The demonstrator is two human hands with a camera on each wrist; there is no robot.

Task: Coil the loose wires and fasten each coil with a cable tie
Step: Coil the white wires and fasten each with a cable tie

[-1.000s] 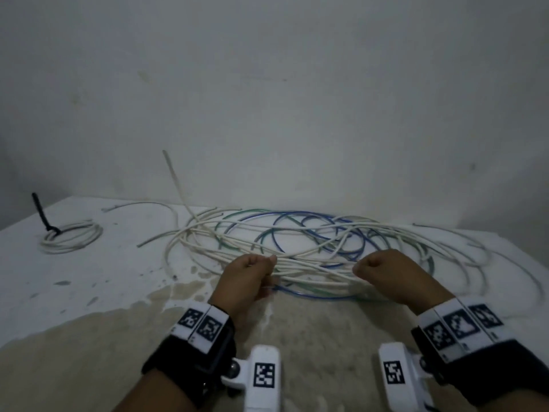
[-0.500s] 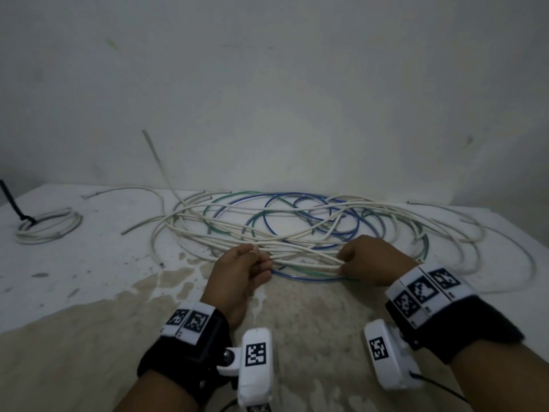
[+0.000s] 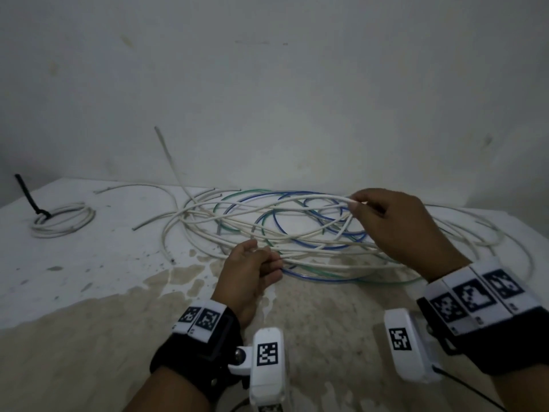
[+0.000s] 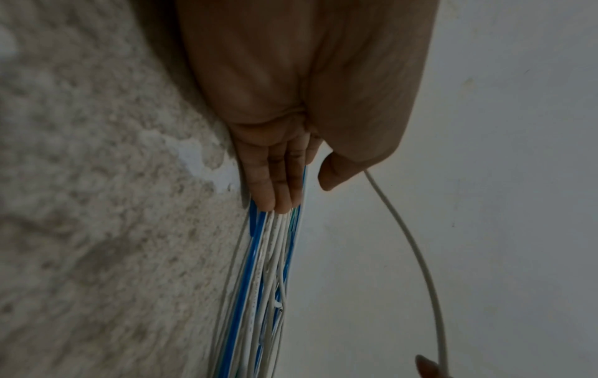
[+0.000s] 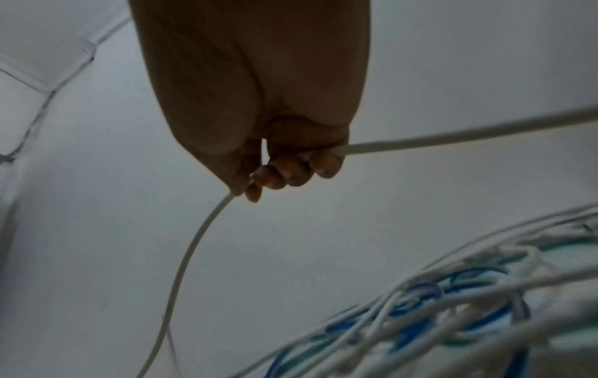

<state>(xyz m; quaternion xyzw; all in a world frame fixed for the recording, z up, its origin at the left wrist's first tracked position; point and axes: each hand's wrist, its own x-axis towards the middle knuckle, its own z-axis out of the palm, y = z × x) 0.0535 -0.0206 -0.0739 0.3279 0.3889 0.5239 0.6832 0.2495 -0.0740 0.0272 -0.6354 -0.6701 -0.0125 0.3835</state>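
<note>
On a stained white table (image 3: 89, 263), a loose tangle of wires (image 3: 297, 233), white, blue and green, sprawls against the wall. A person's left hand (image 3: 249, 269) grasps a bundle of strands at the tangle's near edge, fingers curled around them. The right hand (image 3: 395, 224) pinches a single white wire (image 3: 312, 199) and lifts it above the pile. At far left lies a finished white coil (image 3: 62, 224), apparently bound with a black cable tie (image 3: 28, 194).
</note>
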